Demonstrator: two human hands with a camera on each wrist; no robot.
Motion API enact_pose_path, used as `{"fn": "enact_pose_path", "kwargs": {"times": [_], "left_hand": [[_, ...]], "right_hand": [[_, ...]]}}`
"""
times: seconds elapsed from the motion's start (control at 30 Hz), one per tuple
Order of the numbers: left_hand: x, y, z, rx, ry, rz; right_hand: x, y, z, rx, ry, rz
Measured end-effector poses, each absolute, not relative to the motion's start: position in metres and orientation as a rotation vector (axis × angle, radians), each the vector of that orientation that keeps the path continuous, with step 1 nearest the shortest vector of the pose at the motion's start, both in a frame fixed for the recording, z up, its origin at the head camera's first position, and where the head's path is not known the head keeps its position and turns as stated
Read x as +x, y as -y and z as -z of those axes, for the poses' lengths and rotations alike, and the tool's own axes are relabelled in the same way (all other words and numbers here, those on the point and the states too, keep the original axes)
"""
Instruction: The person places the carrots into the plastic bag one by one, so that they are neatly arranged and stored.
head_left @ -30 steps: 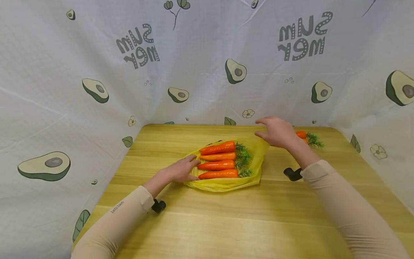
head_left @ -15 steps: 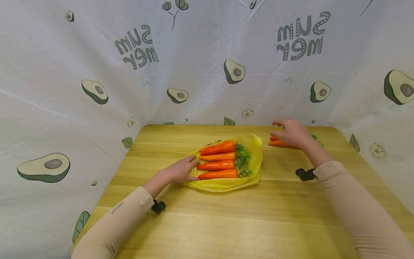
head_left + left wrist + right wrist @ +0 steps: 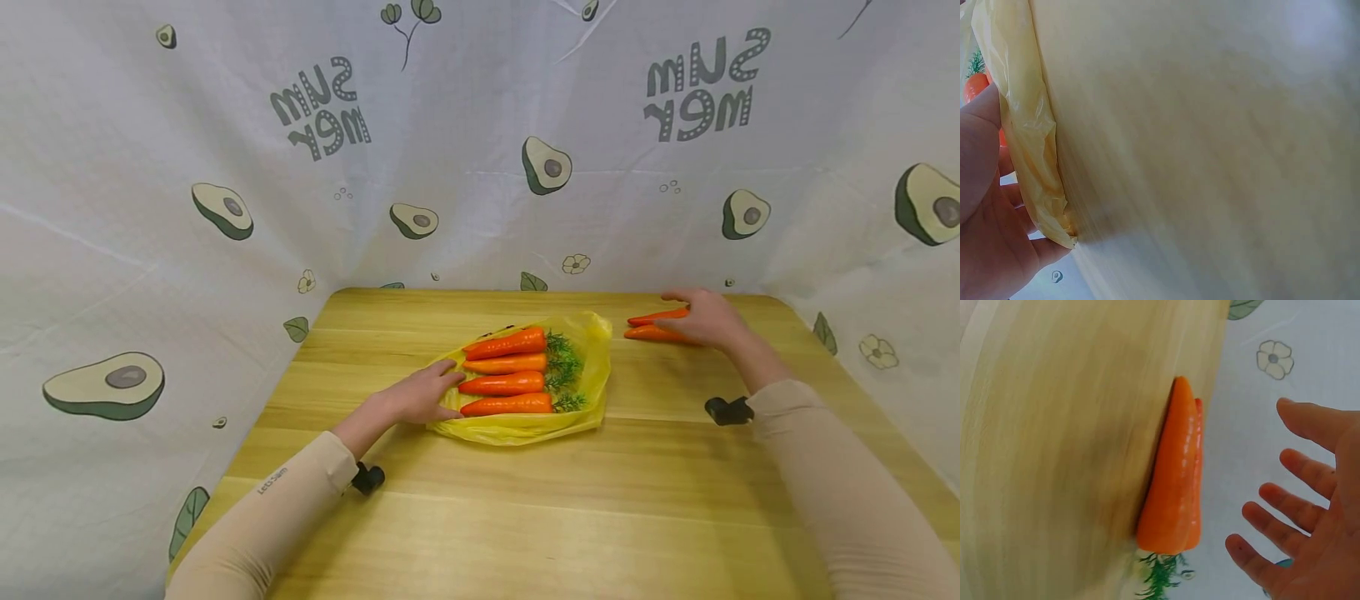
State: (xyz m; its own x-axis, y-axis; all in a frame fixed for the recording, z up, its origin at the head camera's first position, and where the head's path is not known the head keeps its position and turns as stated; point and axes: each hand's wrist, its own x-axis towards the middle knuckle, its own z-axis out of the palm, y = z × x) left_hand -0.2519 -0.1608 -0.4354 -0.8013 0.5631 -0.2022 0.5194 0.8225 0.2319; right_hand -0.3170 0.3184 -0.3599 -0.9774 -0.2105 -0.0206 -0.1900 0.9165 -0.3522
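Several orange carrots (image 3: 506,383) with feathery green tops lie side by side on a yellow plastic bag (image 3: 517,431), their tips toward the left. My left hand (image 3: 415,395) rests at the bag's left end, fingers and thumb spread apart close to the carrot tips. In the left wrist view, the thumb lies against the bag's crumpled edge (image 3: 1025,119). Over at the back right, my right hand (image 3: 708,318) hovers above two more carrots (image 3: 654,332) and hides their tops from the head camera. The right wrist view shows its fingers (image 3: 1297,506) extended and apart from this carrot pair (image 3: 1172,481).
A pale wooden table (image 3: 495,525) carries everything, its back edge close to a white curtain (image 3: 465,100) printed with avocados. Black wrist cameras (image 3: 367,477) sit below both cuffs.
My right hand has left the bag's right edge and travelled right to the carrot pair, lowering slightly. The bag's right side has settled leftward. The left hand has stayed in place.
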Motion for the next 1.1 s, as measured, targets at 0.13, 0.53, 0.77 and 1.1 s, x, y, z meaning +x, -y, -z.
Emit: {"fn": "enact_pose_path", "kwargs": {"times": [0.13, 0.53, 0.77, 1.1], "left_hand": [[-0.252, 0.161, 0.436, 0.835, -2.744, -0.223], [-0.251, 0.16, 0.434, 0.833, -2.748, -0.231], [-0.25, 0.159, 0.433, 0.831, -2.747, -0.239], [-0.25, 0.16, 0.433, 0.825, -2.744, -0.247]], "right_hand": [[-0.318, -0.328, 0.366, -0.313, -3.007, 0.543], [-0.321, -0.348, 0.384, -0.34, -3.008, 0.503], [-0.32, -0.357, 0.393, -0.292, -2.986, 0.487], [-0.319, -0.367, 0.4, -0.226, -2.991, 0.411]]}}
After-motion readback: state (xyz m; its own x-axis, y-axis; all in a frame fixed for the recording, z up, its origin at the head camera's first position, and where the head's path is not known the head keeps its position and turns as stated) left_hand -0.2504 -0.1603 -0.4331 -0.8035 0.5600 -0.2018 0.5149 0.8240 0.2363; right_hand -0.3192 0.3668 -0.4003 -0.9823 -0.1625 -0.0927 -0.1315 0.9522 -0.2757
